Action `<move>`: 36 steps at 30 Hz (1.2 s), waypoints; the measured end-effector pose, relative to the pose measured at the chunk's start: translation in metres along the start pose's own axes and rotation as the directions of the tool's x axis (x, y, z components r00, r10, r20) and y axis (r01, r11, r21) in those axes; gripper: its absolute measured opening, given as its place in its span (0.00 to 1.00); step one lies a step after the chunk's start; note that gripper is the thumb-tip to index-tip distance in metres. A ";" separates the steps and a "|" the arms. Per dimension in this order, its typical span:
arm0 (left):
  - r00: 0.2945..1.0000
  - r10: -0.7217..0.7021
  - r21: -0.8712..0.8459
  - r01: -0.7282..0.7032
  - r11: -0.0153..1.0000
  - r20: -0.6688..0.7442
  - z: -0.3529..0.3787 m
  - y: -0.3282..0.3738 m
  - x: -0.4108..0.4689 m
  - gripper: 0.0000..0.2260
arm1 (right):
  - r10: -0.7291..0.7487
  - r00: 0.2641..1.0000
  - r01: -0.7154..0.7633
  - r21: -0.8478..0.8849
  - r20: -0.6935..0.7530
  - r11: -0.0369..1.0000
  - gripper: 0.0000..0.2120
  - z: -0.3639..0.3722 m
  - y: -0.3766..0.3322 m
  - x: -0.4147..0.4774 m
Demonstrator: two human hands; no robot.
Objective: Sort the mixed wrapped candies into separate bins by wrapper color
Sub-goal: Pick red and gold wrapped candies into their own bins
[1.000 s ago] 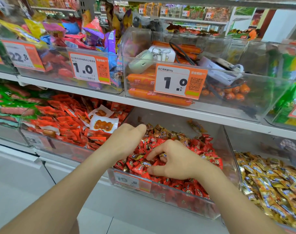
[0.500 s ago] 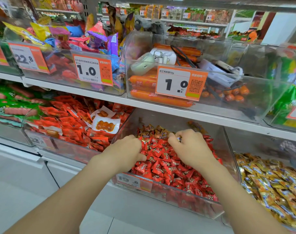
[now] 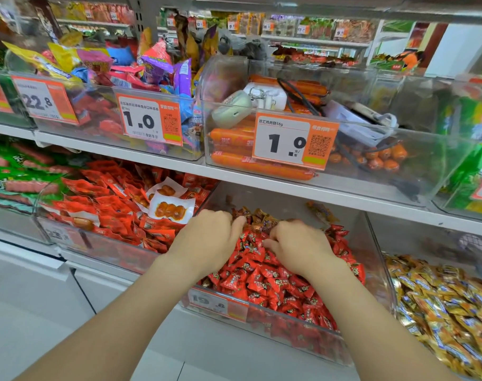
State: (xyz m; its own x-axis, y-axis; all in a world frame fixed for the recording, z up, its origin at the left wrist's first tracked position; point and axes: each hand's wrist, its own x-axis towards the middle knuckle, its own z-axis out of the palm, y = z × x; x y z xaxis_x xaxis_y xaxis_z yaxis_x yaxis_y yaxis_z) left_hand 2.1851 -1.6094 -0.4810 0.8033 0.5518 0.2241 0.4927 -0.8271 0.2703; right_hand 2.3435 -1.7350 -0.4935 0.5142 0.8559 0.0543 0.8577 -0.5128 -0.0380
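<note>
A clear plastic bin [image 3: 294, 329] on the lower shelf holds a heap of red-wrapped candies [image 3: 275, 281], with several brown and gold-wrapped candies [image 3: 257, 215] mixed in at its back. Both hands are in this bin. My left hand [image 3: 209, 237] lies on the left side of the heap with its fingers curled down toward the brown candies. My right hand [image 3: 297, 246] is beside it, fingers curled into the pile near those same candies. What either hand holds is hidden under the fingers. One gold candy [image 3: 320, 211] lies alone at the back right.
To the right, a bin of gold-wrapped candies [image 3: 440, 303]. To the left, a bin of red snack packs [image 3: 110, 204]. The shelf above carries a bin of orange sausages [image 3: 250, 166] with a price tag [image 3: 292, 140] and a bin of mixed packets [image 3: 141, 70].
Both hands have moved deeper into the bin, from the front of the red heap toward the brown candies at the back, and closer together. The camera has tipped slightly.
</note>
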 end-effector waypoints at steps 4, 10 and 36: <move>0.999 0.005 -0.021 -0.004 1.000 0.034 0.011 -0.009 0.019 0.16 | 0.049 0.999 -0.050 -0.067 -0.012 0.996 0.06 -0.005 0.003 -0.006; 0.971 0.070 0.214 -0.121 0.969 0.230 0.026 -0.013 0.035 0.13 | -0.079 0.992 0.089 0.097 -0.099 0.991 0.09 -0.004 -0.017 0.004; 1.000 -0.001 -0.238 0.008 0.971 0.031 0.045 0.005 0.075 0.15 | 0.087 0.977 -0.196 0.671 0.193 0.715 0.17 -0.013 0.025 -0.017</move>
State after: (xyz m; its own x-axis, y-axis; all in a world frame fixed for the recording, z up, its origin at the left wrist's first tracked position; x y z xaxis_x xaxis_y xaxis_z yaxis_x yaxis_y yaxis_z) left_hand 2.2625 -1.5770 -0.5056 0.8127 0.5491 0.1947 0.4057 -0.7732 0.4873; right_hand 2.3563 -1.7628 -0.4822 0.5767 0.8045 -0.1423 0.5094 -0.4903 -0.7072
